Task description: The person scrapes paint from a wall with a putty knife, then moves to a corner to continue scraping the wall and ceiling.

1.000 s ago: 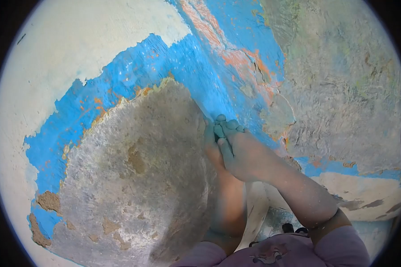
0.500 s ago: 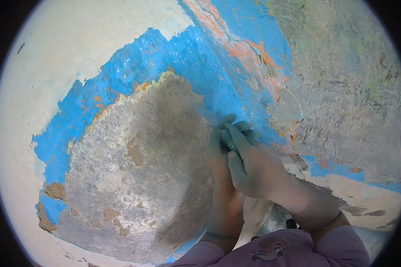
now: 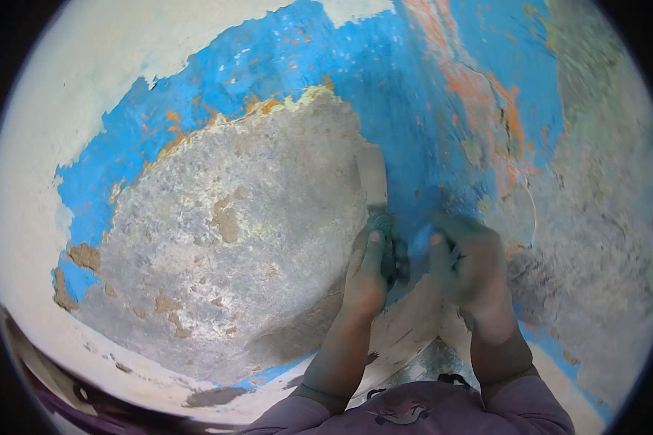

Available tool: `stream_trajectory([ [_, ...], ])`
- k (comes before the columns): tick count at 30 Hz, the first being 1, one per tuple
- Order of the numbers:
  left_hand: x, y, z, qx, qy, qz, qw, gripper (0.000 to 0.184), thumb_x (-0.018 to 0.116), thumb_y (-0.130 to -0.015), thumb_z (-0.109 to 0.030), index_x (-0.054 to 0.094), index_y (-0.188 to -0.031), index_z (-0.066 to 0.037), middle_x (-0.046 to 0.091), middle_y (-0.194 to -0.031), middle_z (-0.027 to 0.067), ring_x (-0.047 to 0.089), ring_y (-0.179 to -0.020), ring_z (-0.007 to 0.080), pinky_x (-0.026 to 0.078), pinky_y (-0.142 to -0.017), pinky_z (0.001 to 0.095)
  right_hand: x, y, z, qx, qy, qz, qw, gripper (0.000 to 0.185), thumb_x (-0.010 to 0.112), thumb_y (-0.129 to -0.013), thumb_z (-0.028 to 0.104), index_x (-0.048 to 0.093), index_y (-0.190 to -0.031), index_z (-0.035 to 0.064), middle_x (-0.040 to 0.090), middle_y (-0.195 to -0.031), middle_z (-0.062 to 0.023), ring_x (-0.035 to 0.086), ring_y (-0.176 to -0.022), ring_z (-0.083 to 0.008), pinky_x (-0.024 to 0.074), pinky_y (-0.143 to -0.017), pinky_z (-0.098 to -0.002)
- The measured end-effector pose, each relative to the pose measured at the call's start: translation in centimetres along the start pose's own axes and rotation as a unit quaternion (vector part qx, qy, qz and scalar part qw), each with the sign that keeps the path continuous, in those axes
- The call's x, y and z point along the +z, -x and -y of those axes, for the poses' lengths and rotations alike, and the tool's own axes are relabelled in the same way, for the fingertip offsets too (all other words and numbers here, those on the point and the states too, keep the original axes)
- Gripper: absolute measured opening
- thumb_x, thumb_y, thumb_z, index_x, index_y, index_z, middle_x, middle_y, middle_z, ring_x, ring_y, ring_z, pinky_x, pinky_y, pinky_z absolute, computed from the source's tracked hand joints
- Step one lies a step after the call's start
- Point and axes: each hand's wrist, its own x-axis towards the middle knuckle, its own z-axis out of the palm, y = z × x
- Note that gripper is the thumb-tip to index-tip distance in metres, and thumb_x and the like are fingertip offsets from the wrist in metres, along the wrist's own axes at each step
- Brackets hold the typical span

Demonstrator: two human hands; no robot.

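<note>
Scraper [image 3: 373, 177], grey and flat-bladed, fills left hand [image 3: 368, 275] at edge of blue wall paint [image 3: 399, 116], clear of curled right hand [image 3: 479, 264], contents too blurred to tell.

Matt scraper blade [image 3: 372, 175], probably metal.

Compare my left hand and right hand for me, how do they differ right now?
The left hand grips a scraper; the right hand shows no tool, though blur hides its inside. The left hand looks fairly sharp, while the right hand is smeared by motion. Both have curled fingers and thumbs pointing up the picture.
</note>
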Motion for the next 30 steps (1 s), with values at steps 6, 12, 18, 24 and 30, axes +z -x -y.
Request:
stream_trajectory([
  [6, 1.5, 1.5, -1.2, -0.054, 0.057, -0.036, 0.996, 0.038, 0.037, -0.094, -0.047, 0.046, -0.107, -0.012, 0.041, -0.067, -0.0026, 0.036, -0.049, 0.0057, 0.026, -0.038, 0.0194, 2.0, -3.7, -1.4, -0.016, -0.23, -0.08, 0.97, 0.025, 0.054, -0.085, 0.023, 0.064, -0.097, 0.0026, 0.061, -0.069, -0.0128, 0.058, -0.059, -0.0223, 0.0455, -0.055, -0.0324],
  [12, 2.8, 2.5, -2.1, -0.062, 0.129, -0.052, 0.988, 0.04, 0.041, -0.092, -0.047, 0.047, -0.104, -0.009, 0.044, -0.07, -0.0008, 0.039, -0.053, 0.0096, 0.028, -0.038, 0.0206, 4.7, -6.5, 0.7, 0.152, -0.605, 0.178, 0.761, 0.033, 0.045, -0.094, 0.029, 0.06, -0.095, -0.0002, 0.064, -0.077, -0.0081, 0.061, -0.065, -0.0192, 0.0479, -0.06, -0.0301],
  [18, 3.3, 3.5, -0.6, 0.119, -0.086, 0.007, 0.989, 0.03, 0.034, -0.097, -0.032, 0.043, -0.102, -0.003, 0.045, -0.066, 0.0019, 0.04, -0.052, 0.0076, 0.03, -0.043, 0.0206, 4.2, -8.1, 0.5, 0.201, -0.742, 0.21, 0.605, 0.03, 0.046, -0.093, 0.033, 0.053, -0.096, 0.0037, 0.054, -0.062, -0.0039, 0.05, -0.048, -0.017, 0.0418, -0.045, -0.0296],
  [24, 3.7, 3.4, -0.9, 0.107, -0.169, -0.054, 0.978, 0.041, 0.034, -0.096, -0.039, 0.047, -0.1, 0.0, 0.042, -0.054, 0.0018, 0.035, -0.039, 0.008, 0.029, -0.038, 0.0207, 4.4, -8.1, 1.2, 0.193, -0.751, 0.186, 0.604, 0.033, 0.044, -0.094, 0.036, 0.052, -0.094, 0.0041, 0.043, -0.057, 0.0011, 0.043, -0.043, -0.0125, 0.0367, -0.041, -0.0267],
  [30, 3.6, 4.3, -1.8, 0.08, -0.138, -0.052, 0.986, 0.039, 0.035, -0.096, -0.038, 0.047, -0.1, -0.001, 0.041, -0.054, 0.0003, 0.033, -0.04, 0.0058, 0.027, -0.037, 0.0207, 4.9, -7.7, 1.9, 0.208, -0.773, 0.157, 0.578, 0.032, 0.044, -0.094, 0.036, 0.05, -0.096, 0.0041, 0.041, -0.057, 0.0024, 0.042, -0.045, -0.0114, 0.0367, -0.041, -0.0261],
])
